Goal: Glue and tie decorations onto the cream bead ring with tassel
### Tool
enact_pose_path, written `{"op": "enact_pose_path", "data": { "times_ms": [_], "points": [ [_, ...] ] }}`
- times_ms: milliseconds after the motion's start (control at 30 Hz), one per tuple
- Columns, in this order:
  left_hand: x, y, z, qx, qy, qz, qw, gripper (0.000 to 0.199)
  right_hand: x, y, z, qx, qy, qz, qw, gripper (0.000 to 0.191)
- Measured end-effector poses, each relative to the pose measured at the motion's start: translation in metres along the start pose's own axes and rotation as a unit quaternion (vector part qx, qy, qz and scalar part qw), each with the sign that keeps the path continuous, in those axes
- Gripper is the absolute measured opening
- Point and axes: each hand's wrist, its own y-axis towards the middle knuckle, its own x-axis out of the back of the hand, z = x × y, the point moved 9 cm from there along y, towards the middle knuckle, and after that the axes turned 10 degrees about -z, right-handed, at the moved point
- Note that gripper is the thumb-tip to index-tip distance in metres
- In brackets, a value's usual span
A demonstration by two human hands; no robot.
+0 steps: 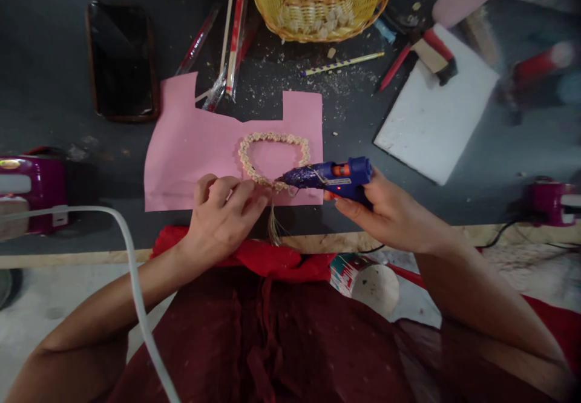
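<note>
The right hand [390, 209] is wrapped around a blue glue gun [327, 174], whose nozzle meets the near edge of a cream, knobbly ring [272, 136] left of that grip, on a pink sheet [190, 124]. The left hand [224, 206] curls beside this edge; whether it pinches anything is hidden. The ring looks mostly covered; the stretch by the nozzle, trailing loose strands [273, 224], seems unfinished.

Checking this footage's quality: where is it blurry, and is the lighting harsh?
Head view: the red object at upper far right is smeared; head view: the glue gun looks sharper; head view: soft light, the white board not blown out.
</note>
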Motion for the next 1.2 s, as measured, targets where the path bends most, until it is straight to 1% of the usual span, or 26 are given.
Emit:
{"op": "enact_pose_path", "data": {
  "times_ms": [133,367,467,567,700,833,933,1200],
  "points": [
    [0.000,0.000,0.000,0.002,-0.013,0.001,1.000,0.018,0.001,-0.011,-0.003,-0.013,0.009,-0.026,1.000,0.029],
    [-0.004,-0.002,0.001,0.009,-0.018,0.019,1.000,0.020,-0.014,-0.030,0.001,-0.004,0.039,-0.077,0.996,0.026],
    [-0.003,-0.002,0.002,0.008,-0.015,0.008,1.000,0.020,-0.018,-0.038,0.000,-0.011,0.050,-0.102,0.993,0.026],
    [-0.001,-0.002,0.001,0.007,-0.018,-0.004,1.000,0.021,-0.026,-0.046,-0.003,-0.016,0.056,-0.106,0.993,0.030],
    [-0.001,-0.002,0.002,0.011,-0.039,0.004,0.999,0.029,-0.036,-0.054,-0.005,-0.023,0.037,-0.124,0.991,0.037],
    [-0.003,-0.003,0.001,0.006,-0.028,0.014,1.000,0.028,-0.041,-0.055,0.003,0.001,0.013,-0.151,0.988,0.038],
    [-0.004,-0.003,0.001,0.004,-0.016,0.014,1.000,0.027,-0.044,-0.052,0.006,-0.003,0.002,-0.146,0.989,0.038],
    [-0.006,-0.005,0.003,0.012,-0.032,0.016,0.999,0.032,-0.046,-0.049,0.004,-0.019,-0.003,-0.145,0.989,0.040]
  ]
}}
